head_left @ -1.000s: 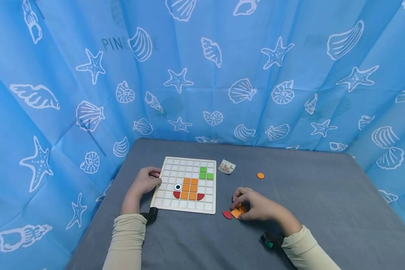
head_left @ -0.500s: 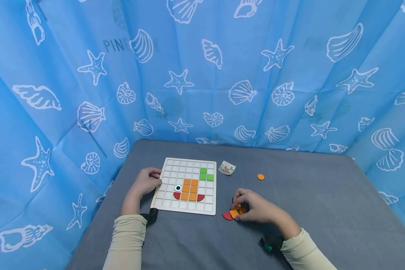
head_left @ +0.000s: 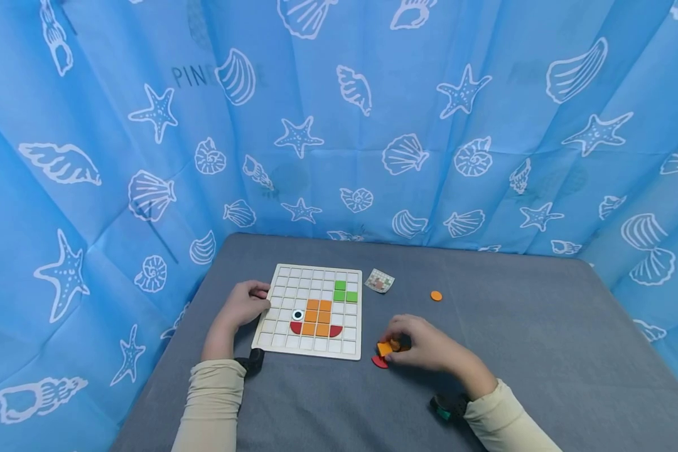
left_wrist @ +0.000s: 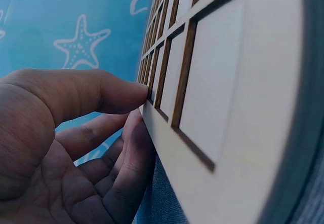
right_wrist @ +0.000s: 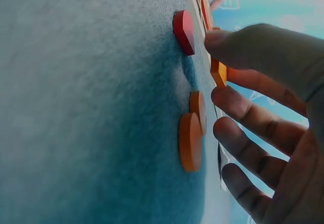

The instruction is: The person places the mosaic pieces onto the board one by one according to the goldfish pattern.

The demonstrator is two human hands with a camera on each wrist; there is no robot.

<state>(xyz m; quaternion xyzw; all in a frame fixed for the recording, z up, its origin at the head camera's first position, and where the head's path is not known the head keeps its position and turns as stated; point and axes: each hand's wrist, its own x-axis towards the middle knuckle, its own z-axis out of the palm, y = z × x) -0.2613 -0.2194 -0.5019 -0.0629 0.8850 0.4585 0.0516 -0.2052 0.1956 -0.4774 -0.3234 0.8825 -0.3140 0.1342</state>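
Observation:
A white grid board (head_left: 282,342) lies on the table with orange squares (head_left: 317,317), red quarter-round tiles, green squares (head_left: 339,295) and a round eye piece (head_left: 298,315) set in it. My left hand (head_left: 244,306) pinches the board's left edge, thumb on the rim and a finger against its side. To the board's right, my right hand (head_left: 420,342) holds an orange square tile (head_left: 384,349) between thumb and fingers, raised above the cloth. Just below it lies a red quarter-round tile (head_left: 380,362). The right wrist view shows two orange rounded pieces (right_wrist: 190,143) on the cloth beside that hand.
A small printed card (head_left: 380,280) lies at the board's upper right. Farther right is an orange disc (head_left: 436,295). Grey cloth (head_left: 520,326) covers the table, and a blue shell-patterned curtain (head_left: 339,144) hangs behind it.
The right hand has taken up the orange square tile from beside the red one and shifted slightly left with it. My left hand stays at the board's edge.

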